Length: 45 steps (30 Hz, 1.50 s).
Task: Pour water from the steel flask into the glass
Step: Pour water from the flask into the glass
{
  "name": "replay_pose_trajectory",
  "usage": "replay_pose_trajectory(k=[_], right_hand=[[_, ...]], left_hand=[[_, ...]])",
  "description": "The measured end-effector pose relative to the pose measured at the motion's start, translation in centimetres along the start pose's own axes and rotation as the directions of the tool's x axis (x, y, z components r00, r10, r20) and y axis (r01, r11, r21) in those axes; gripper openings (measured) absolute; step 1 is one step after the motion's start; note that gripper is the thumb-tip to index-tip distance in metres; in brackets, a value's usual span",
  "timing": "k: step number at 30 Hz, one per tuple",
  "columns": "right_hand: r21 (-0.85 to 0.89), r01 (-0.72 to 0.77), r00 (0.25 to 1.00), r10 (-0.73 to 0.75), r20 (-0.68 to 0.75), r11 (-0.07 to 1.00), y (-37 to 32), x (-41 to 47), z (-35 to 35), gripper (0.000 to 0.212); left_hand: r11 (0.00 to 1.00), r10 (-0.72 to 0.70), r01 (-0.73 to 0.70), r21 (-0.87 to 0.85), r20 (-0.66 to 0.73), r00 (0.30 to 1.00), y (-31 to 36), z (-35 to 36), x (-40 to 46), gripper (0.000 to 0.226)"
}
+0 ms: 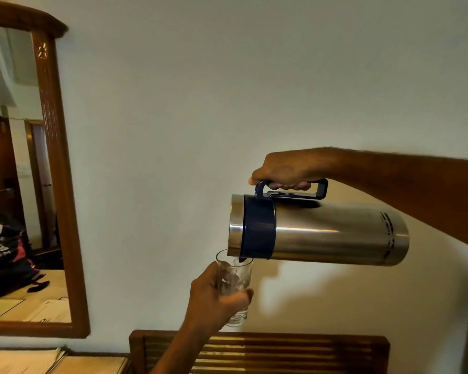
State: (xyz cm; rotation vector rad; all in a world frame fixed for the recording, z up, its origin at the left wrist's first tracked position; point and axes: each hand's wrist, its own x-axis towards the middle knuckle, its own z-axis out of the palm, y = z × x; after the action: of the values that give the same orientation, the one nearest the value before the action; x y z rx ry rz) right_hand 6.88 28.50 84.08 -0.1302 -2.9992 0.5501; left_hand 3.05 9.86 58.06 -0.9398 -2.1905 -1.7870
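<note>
I count two hands, one flask and one glass. My right hand (284,170) comes in from three o'clock and is wrapped around the dark blue handle (292,188) of the steel flask (335,233), fingers curled through the loop. The flask lies nearly level in the air, base toward three o'clock, its dark blue collar and steel lid toward nine o'clock. The spout at the collar's lower edge dips just inside the rim of the glass (234,282).

My left hand (214,300) rises from six o'clock and grips that single clear glass around its lower half, thumb across the front, holding it upright directly under the spout. Both things are held up in front of a plain pale wall (200,103), clear of any surface. How much water is in the glass I cannot tell; the picture is too soft there.

At nine o'clock hangs one mirror (52,184) in a brown wooden frame. At six o'clock sits one slatted wooden chair back (281,349), and at seven o'clock papers (19,360) lie on the desk (92,364).
</note>
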Motion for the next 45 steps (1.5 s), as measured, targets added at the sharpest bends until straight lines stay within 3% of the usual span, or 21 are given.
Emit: replay_pose_trajectory(k=[18, 28, 34, 37, 40, 45], right_hand=[[-0.032, -0.004, 1.0, 0.005, 0.005, 0.999, 0.4, 0.2, 0.4, 0.057], [0.015, 0.02, 1.0, -0.02, -0.008, 1.0, 2.1, -0.1, 0.9, 0.06], [0.176, 0.059, 0.996, -0.045, -0.08, 0.983, 4.6, -1.7, 1.6, 0.056], [0.383, 0.11, 0.98, -0.035, -0.196, 0.917, 7.2, -3.8, 3.9, 0.055], [0.627, 0.107, 0.948, 0.111, -0.3, 0.772, 10.6, -5.6, 8.2, 0.055], [0.877, 0.039, 0.942, 0.274, -0.191, 0.479, 16.4, -7.8, 17.2, 0.056]], left_hand=[[0.998, -0.044, 0.045, -0.044, 0.026, 0.999, -0.8, 1.1, 0.3, 0.043], [0.995, -0.066, 0.068, -0.074, 0.032, 0.997, -1.2, 1.3, 0.4, 0.053], [0.994, -0.044, 0.047, -0.102, 0.029, 0.999, -0.9, 0.8, 0.2, 0.046], [0.992, -0.031, 0.034, -0.119, 0.03, 0.999, -1.2, 0.4, -0.1, 0.047], [0.991, -0.028, 0.034, -0.128, 0.049, 0.998, -1.7, 0.6, -0.8, 0.051], [0.985, -0.101, 0.116, -0.126, 0.123, 0.987, -4.7, 2.6, -2.8, 0.056]])
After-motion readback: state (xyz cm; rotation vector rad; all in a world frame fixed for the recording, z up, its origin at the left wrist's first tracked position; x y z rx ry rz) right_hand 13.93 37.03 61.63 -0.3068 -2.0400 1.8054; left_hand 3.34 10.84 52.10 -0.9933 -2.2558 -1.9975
